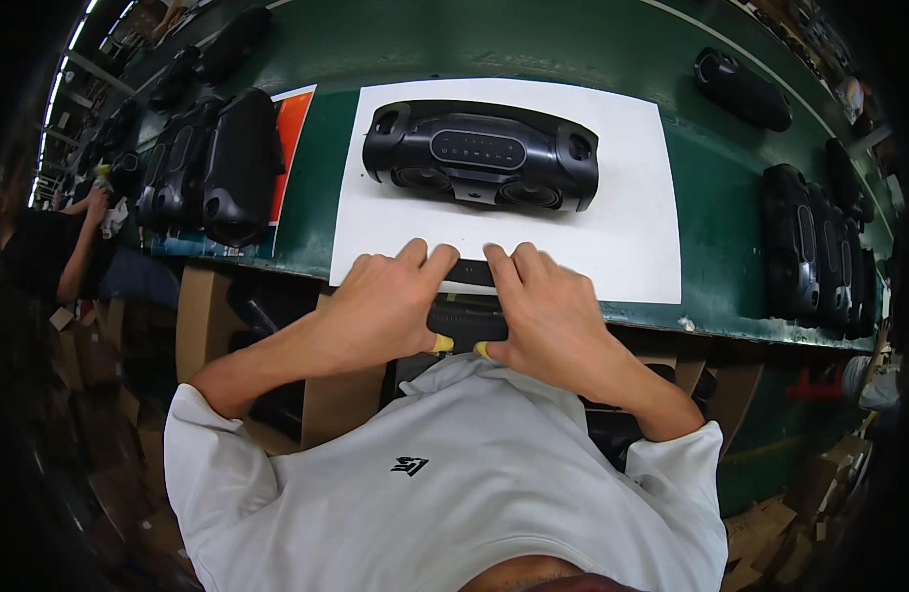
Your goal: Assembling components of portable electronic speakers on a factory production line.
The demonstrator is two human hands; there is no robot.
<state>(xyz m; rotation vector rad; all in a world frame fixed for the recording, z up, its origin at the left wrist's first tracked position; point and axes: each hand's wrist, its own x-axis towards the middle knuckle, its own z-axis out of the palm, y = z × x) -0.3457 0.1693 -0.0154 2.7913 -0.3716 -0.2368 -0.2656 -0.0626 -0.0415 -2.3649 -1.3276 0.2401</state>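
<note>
Between my two hands is a black strap-like piece with a ribbed lower part, held at the near edge of a white sheet. My left hand grips its left side, fingers over the top and a yellow-covered thumb below. On the other side my right hand grips it the same way, also with a yellow thumb cover. Palms and fingers hide both ends of the piece. Just beyond, a black portable speaker lies on the sheet, its button panel facing up and two round drivers towards me.
More black speakers stand at the left beside an orange sheet, and others line the right. One speaker lies far right on the green table. Cardboard boxes sit below the edge. Another person's arm shows far left.
</note>
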